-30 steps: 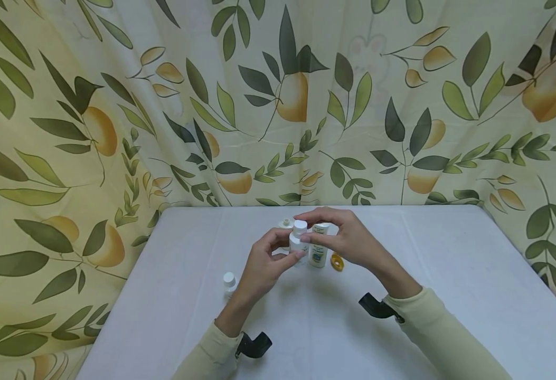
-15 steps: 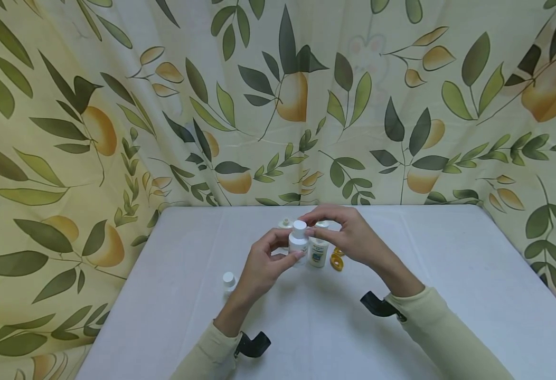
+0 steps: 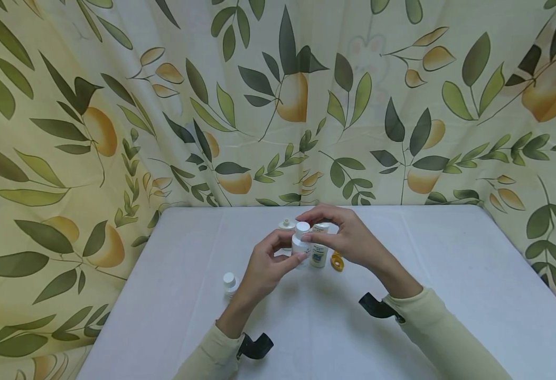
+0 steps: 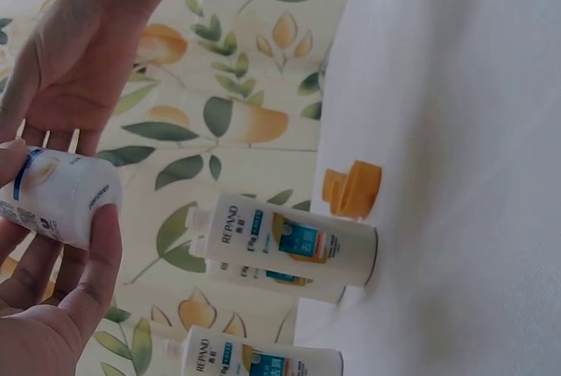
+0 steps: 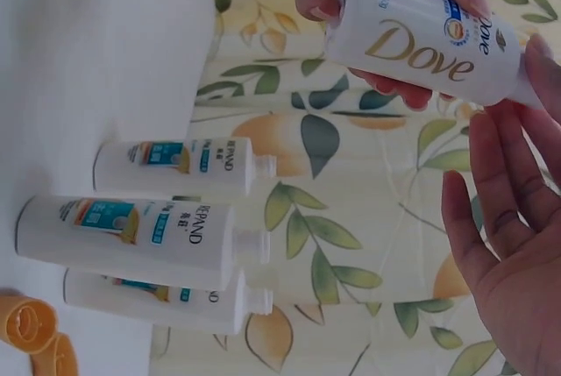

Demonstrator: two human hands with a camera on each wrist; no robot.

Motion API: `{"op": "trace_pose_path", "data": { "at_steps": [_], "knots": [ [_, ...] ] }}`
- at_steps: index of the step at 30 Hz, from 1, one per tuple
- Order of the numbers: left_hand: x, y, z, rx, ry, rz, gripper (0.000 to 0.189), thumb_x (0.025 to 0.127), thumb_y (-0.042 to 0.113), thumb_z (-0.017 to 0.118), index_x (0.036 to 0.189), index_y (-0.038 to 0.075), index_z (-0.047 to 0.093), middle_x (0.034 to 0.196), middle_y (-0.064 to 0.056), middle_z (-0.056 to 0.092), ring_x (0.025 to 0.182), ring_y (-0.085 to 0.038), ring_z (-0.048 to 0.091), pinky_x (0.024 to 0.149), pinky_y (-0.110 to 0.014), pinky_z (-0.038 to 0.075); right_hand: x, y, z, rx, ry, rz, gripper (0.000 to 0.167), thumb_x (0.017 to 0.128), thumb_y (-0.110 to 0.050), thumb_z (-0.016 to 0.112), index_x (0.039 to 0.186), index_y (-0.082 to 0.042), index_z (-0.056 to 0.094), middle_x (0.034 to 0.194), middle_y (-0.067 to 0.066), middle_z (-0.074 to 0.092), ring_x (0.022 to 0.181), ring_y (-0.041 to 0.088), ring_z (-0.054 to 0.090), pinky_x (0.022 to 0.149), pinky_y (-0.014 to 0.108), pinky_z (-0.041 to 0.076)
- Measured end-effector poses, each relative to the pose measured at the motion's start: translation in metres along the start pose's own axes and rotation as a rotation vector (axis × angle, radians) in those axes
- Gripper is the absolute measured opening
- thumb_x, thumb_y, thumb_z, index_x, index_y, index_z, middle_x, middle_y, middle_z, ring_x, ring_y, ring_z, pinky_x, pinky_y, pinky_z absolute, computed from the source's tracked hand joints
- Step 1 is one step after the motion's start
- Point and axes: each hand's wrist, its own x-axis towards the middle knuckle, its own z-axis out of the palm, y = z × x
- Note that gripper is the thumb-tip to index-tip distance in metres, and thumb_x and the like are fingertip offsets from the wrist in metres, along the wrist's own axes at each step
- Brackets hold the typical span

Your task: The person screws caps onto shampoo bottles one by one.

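Note:
Above the table, my left hand (image 3: 268, 261) grips the body of a white Dove bottle (image 5: 429, 34), fingers on one side and thumb on the other. My right hand (image 3: 346, 235) is at its white cap (image 3: 302, 227), pinching it between thumb and fingers. The head view shows the bottle nearly upright. In the left wrist view, the bottle's lower body (image 4: 74, 192) lies between the left fingers. The right wrist view cuts off the cap end at its right edge.
Three white REPAND bottles (image 5: 127, 236) with bare necks stand behind the hands. Orange caps (image 3: 337, 262) lie beside them. Another white capped bottle (image 3: 229, 282) stands by the left forearm. A patterned curtain (image 3: 278, 105) hangs behind the white table (image 3: 449, 253).
My right hand shifted slightly right along the cap, then came back left onto it. The Dove bottle stays in my left hand, moved very slightly right.

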Motion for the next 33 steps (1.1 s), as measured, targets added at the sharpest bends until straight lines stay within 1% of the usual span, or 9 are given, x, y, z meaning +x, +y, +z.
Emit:
{"op": "trace_pose_path", "data": {
  "at_steps": [4, 8, 11, 15, 22, 25, 29, 33],
  "knots": [
    [-0.0004, 0.0009, 0.0011, 0.000, 0.002, 0.002, 0.039, 0.091, 0.011, 0.077, 0.127, 0.013, 0.062, 0.130, -0.003, 0.061, 0.114, -0.023, 0.061, 0.087, -0.031, 0.061, 0.0005, 0.0001, 0.0012, 0.002, -0.004, -0.004, 0.033, 0.090, -0.017, 0.079, 0.121, -0.011, 0.071, 0.113, -0.006, 0.069, 0.107, 0.014, 0.065, 0.103, 0.049, 0.051],
    [-0.0009, 0.0010, 0.0021, 0.001, -0.001, 0.013, 0.038, 0.091, 0.012, 0.077, 0.126, 0.014, 0.063, 0.130, -0.003, 0.061, 0.114, -0.023, 0.061, 0.087, -0.031, 0.061, 0.0010, -0.0004, 0.0027, 0.017, -0.008, -0.010, 0.030, 0.089, -0.017, 0.080, 0.119, -0.015, 0.072, 0.114, -0.006, 0.069, 0.107, 0.014, 0.065, 0.104, 0.049, 0.050],
    [-0.0012, 0.0012, 0.0028, -0.003, -0.008, 0.015, 0.037, 0.091, 0.013, 0.077, 0.125, 0.014, 0.063, 0.129, -0.002, 0.061, 0.114, -0.022, 0.061, 0.087, -0.031, 0.061, 0.0015, -0.0005, 0.0047, 0.035, -0.011, -0.010, 0.027, 0.088, -0.018, 0.081, 0.114, -0.018, 0.073, 0.112, -0.006, 0.069, 0.106, 0.015, 0.065, 0.104, 0.048, 0.050],
    [-0.0016, 0.0011, 0.0032, 0.005, -0.012, 0.004, 0.038, 0.091, 0.014, 0.078, 0.126, 0.015, 0.063, 0.129, -0.001, 0.061, 0.114, -0.022, 0.061, 0.087, -0.031, 0.061, 0.0013, -0.0008, 0.0059, 0.044, -0.011, 0.000, 0.025, 0.087, -0.018, 0.082, 0.111, -0.015, 0.072, 0.109, -0.006, 0.070, 0.105, 0.016, 0.066, 0.104, 0.049, 0.048],
    [-0.0006, 0.0010, 0.0010, 0.030, 0.014, -0.003, 0.041, 0.091, 0.014, 0.077, 0.129, 0.013, 0.062, 0.129, -0.003, 0.062, 0.112, -0.022, 0.062, 0.086, -0.030, 0.061, -0.0014, 0.0007, 0.0011, 0.005, -0.038, 0.012, 0.033, 0.092, -0.018, 0.077, 0.124, -0.014, 0.070, 0.115, -0.009, 0.069, 0.109, 0.014, 0.065, 0.106, 0.052, 0.049],
    [-0.0002, 0.0004, -0.0007, 0.028, 0.015, 0.003, 0.041, 0.091, 0.014, 0.078, 0.129, 0.013, 0.062, 0.129, -0.003, 0.062, 0.111, -0.023, 0.063, 0.086, -0.030, 0.061, -0.0022, 0.0013, -0.0007, 0.014, -0.051, 0.010, 0.033, 0.094, -0.017, 0.075, 0.126, -0.014, 0.070, 0.116, -0.008, 0.069, 0.111, 0.015, 0.064, 0.107, 0.054, 0.048],
    [-0.0002, -0.0016, -0.0013, 0.018, 0.007, 0.016, 0.041, 0.090, 0.013, 0.078, 0.128, 0.014, 0.063, 0.128, -0.002, 0.062, 0.111, -0.023, 0.063, 0.086, -0.031, 0.062, -0.0020, 0.0013, 0.0001, 0.038, -0.042, 0.021, 0.028, 0.092, -0.018, 0.076, 0.120, -0.020, 0.071, 0.113, -0.008, 0.069, 0.110, 0.016, 0.064, 0.108, 0.053, 0.046],
    [-0.0001, -0.0019, -0.0003, 0.017, 0.008, 0.025, 0.040, 0.090, 0.013, 0.078, 0.127, 0.015, 0.063, 0.128, -0.001, 0.062, 0.112, -0.023, 0.063, 0.086, -0.031, 0.062, -0.0019, 0.0020, 0.0011, 0.049, -0.026, 0.052, 0.026, 0.089, -0.019, 0.080, 0.113, -0.021, 0.071, 0.111, -0.006, 0.070, 0.109, 0.017, 0.064, 0.108, 0.056, 0.044]
  ]
}}
